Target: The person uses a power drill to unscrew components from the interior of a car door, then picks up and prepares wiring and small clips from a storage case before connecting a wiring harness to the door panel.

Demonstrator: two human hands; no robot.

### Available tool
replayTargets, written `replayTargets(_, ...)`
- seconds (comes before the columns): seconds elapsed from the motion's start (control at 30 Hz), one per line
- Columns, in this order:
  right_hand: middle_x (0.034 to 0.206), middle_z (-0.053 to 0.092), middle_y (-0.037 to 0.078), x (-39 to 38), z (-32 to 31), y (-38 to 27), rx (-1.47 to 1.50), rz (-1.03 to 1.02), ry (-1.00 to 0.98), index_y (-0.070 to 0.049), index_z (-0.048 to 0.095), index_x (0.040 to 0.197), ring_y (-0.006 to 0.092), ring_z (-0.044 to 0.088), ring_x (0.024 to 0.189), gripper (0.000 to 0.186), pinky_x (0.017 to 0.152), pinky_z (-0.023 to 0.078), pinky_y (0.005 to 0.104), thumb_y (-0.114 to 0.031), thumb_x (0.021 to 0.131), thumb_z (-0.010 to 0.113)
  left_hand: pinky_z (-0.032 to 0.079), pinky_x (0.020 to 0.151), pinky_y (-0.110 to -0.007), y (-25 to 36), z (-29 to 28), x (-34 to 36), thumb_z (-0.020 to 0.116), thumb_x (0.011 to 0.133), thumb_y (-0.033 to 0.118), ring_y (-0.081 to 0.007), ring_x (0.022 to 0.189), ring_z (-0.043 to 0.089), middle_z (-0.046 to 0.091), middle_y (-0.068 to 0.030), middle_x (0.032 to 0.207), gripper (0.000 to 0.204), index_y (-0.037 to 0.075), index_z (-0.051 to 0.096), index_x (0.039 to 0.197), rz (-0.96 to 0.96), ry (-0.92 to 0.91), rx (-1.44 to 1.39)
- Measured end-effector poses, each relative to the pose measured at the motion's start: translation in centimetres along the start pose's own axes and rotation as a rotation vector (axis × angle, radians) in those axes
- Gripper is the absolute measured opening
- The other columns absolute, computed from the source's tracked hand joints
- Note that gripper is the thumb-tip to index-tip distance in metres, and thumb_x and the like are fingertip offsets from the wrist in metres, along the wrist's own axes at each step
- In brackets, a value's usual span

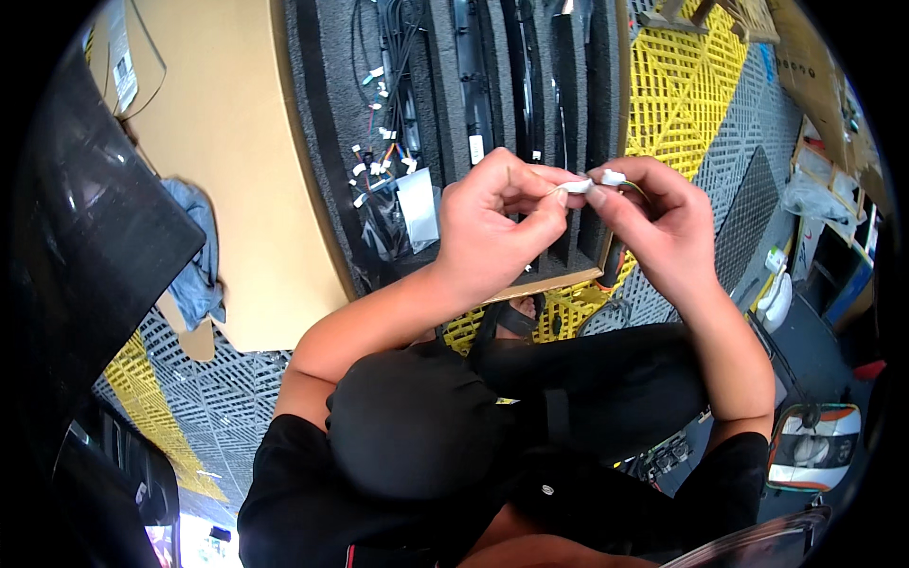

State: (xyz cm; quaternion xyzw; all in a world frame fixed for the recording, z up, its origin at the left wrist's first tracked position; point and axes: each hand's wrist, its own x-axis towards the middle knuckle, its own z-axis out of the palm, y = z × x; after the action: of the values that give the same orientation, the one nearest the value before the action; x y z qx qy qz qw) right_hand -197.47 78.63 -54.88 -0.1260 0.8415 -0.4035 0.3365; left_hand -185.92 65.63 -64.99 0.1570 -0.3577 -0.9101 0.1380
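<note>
Presently, small white connectors (577,187) at two o'clock, pinched by left hand (494,216) and right hand (670,220), joining unconfirmed; loose plugs (376,168) at eleven o'clock, foam-lined box (320,142), untouched.

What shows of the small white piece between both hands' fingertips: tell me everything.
The small white piece is short and narrow, plastic by its look, held roughly sideways in view. The left hand pinches one end; the right hand meets the other. It appears over the foam-lined box. Finer detail is unclear.
</note>
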Motion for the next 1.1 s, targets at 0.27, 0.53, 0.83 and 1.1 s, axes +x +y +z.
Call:
replayTargets(0.27,0.102,0.073,0.003,0.1,-1.0,-0.2,0.121,-0.061,0.023,0.002,0.069,0.109,0.0038,0.063,0.087,0.012,0.073,0.049,0.0186,-0.003,0.099,0.07,0.062,0.068,-0.029,2.4,-6.4,4.4,0.07,0.09,-0.001,-0.015,0.079,0.076,0.076,-0.0126,0.102,0.011,0.003,0.06,0.089,0.355,0.084,0.945)
replayTargets(0.53,0.099,0.071,-0.001,0.2,-0.7,0.0,0.115,-0.071,-0.016,0.001,0.071,0.107,-0.0016,0.052,0.073,0.014,0.064,0.042,0.0159,0.002,0.093,0.073,0.054,0.098,-0.046,4.1,-13.5,6.8,0.07,0.089,0.008,-0.0342,0.117,0.064,0.066,-0.0139,0.131,0.03,0.007,0.071,0.118,0.497,0.214,1.821)
replayTargets(0.83,0.096,0.073,0.002,0.6,-0.3,0.1,-0.218,-0.241,-0.011,-0.002,0.078,0.103,0.0024,0.047,0.061,0.02,0.055,0.039,0.0207,0.003,0.084,0.075,0.059,0.089,-0.029,0.3,-0.7,0.5,0.078,0.092,0.003,-0.0159,0.101,0.069,0.061,-0.0109,0.121,0.031,-0.003,0.068,0.121,0.09,-0.174,0.32)
replayTargets(1.1,0.108,0.075,0.007,-0.3,-0.1,0.0,-0.364,-0.273,-0.011,-0.005,0.079,0.111,0.005,0.051,0.062,0.031,0.057,0.044,0.0215,0.005,0.081,0.076,0.062,0.086,-0.029,-0.8,-1.1,0.5,0.08,0.089,-0.002,-0.0149,0.099,0.07,0.059,-0.0105,0.121,0.029,-0.002,0.07,0.116,0.199,-0.178,0.387)
